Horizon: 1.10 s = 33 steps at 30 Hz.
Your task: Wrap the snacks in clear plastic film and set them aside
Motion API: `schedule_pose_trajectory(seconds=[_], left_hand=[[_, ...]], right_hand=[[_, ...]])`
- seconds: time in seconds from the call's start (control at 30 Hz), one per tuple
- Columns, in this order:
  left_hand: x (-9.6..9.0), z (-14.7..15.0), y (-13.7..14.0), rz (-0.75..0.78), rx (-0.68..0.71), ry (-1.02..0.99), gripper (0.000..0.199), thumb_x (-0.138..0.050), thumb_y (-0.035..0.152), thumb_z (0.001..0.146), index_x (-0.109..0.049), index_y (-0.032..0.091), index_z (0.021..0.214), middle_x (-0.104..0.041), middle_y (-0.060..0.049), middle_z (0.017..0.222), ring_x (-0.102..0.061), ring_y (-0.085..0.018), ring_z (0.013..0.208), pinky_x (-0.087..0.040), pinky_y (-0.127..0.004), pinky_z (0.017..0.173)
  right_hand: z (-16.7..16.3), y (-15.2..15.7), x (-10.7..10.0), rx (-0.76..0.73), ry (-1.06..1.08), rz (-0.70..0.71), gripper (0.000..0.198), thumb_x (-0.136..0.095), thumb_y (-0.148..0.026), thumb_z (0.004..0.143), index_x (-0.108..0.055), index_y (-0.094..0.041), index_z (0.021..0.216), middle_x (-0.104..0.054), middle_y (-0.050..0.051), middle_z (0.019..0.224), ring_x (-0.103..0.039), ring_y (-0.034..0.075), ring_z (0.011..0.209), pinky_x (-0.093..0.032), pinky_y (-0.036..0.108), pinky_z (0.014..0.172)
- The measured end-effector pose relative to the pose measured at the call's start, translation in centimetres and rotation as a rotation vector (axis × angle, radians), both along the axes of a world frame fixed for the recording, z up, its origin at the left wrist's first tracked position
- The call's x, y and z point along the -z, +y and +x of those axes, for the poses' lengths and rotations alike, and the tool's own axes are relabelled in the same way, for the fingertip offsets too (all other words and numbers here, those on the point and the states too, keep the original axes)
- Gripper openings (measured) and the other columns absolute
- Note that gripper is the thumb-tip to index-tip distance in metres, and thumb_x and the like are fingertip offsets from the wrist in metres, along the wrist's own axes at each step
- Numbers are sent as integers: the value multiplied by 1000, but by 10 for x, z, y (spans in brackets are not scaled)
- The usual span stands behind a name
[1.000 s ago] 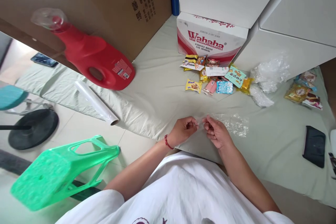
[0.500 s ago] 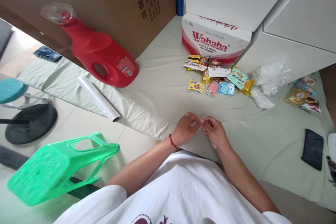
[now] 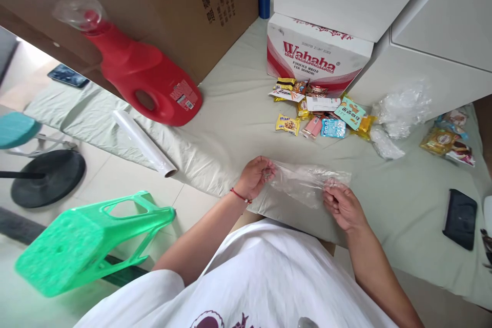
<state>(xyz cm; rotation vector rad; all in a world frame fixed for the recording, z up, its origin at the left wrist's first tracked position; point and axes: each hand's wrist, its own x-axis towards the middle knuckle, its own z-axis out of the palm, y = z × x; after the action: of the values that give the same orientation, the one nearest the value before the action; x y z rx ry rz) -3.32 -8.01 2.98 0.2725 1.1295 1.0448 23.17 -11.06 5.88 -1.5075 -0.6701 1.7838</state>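
A clear plastic bag is stretched between my two hands, low over the pale green cloth. My left hand pinches its left end, fingers closed. At the other end my right hand grips the bag between thumb and fingers. Beyond the hands lies a group of small wrapped snacks, among them a yellow cookie packet, a pink packet, a blue packet and a green packet.
A Wahaha carton stands behind the snacks. Crumpled clear plastic and more snack packs lie right, above a black phone. Left are a red jug, a plastic film roll and a green stool.
My hands were close together, pinching the plastic. They have moved apart, left hand leftward and right hand rightward, and the bag now spreads out between them.
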Motion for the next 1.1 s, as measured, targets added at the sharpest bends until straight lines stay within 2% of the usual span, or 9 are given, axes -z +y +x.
schedule_pose_trajectory(seconds=[0.17, 0.27, 0.33, 0.43, 0.67, 0.77, 0.87, 0.97, 1.1], left_hand=[[5, -1, -5, -17, -18, 22, 31, -83, 32, 66, -59, 16, 77, -66, -2, 79, -66, -12, 66, -48, -22, 57], [3, 5, -9, 9, -15, 52, 32, -81, 35, 67, -57, 17, 77, -64, 0, 77, -64, -11, 63, -42, -21, 52], [-1, 11, -13, 44, 23, 68, 32, -80, 38, 68, -57, 18, 76, -64, 0, 76, -65, -12, 62, -40, -22, 52], [-6, 18, -19, 82, 116, 85, 33, -78, 41, 67, -56, 19, 76, -64, 0, 76, -66, -13, 63, -41, -23, 55], [5, 13, -37, 146, 231, 453, 21, -68, 34, 72, -60, 20, 84, -64, -3, 86, -64, -19, 80, -47, -29, 69], [-2, 9, -43, 326, 149, 904, 41, -63, 20, 69, -64, 20, 109, -62, -11, 115, -61, -28, 110, -51, -41, 93], [-20, 14, -44, 610, 135, 1194, 57, -64, 15, 72, -60, 18, 129, -55, -17, 138, -47, -36, 138, -36, -52, 118], [-29, 31, -42, 797, 338, 1182, 60, -72, 23, 77, -59, 19, 135, -55, -19, 145, -44, -40, 143, -27, -54, 122], [-11, 54, -37, 687, 563, 1068, 29, -74, 32, 83, -68, 22, 109, -69, -16, 116, -65, -35, 111, -44, -43, 99]], right_hand=[[32, -16, 15, -142, -172, 28, 41, -87, -54, 71, -64, -20, 80, -53, -4, 63, -36, 6, 50, -27, 19, 44], [38, -15, 18, -244, -344, 186, 43, -88, -56, 73, -74, -23, 97, -73, 5, 99, -63, 17, 83, -53, 27, 70], [35, -8, 18, -264, -439, 278, 52, -90, -54, 70, -74, -27, 112, -73, 7, 123, -66, 23, 107, -55, 35, 91], [25, 6, 20, -288, -527, 378, 54, -88, -51, 72, -73, -28, 118, -72, 7, 127, -66, 26, 114, -51, 41, 101], [0, 28, 29, -364, -451, 374, 32, -80, -45, 76, -76, -25, 100, -76, 4, 90, -69, 22, 83, -54, 35, 80], [-7, 27, 25, -327, -412, 325, 33, -77, -49, 77, -76, -23, 98, -73, 3, 81, -66, 20, 71, -53, 32, 67], [-12, 25, 20, -321, -417, 304, 32, -75, -50, 80, -76, -24, 99, -67, 1, 72, -61, 17, 60, -47, 29, 57], [-17, 24, 17, -342, -449, 342, 30, -71, -49, 85, -75, -24, 100, -65, 0, 68, -56, 16, 55, -44, 28, 53], [-21, 24, 14, -320, -468, 384, 33, -66, -53, 89, -72, -22, 98, -65, 1, 73, -51, 13, 51, -40, 27, 50]])
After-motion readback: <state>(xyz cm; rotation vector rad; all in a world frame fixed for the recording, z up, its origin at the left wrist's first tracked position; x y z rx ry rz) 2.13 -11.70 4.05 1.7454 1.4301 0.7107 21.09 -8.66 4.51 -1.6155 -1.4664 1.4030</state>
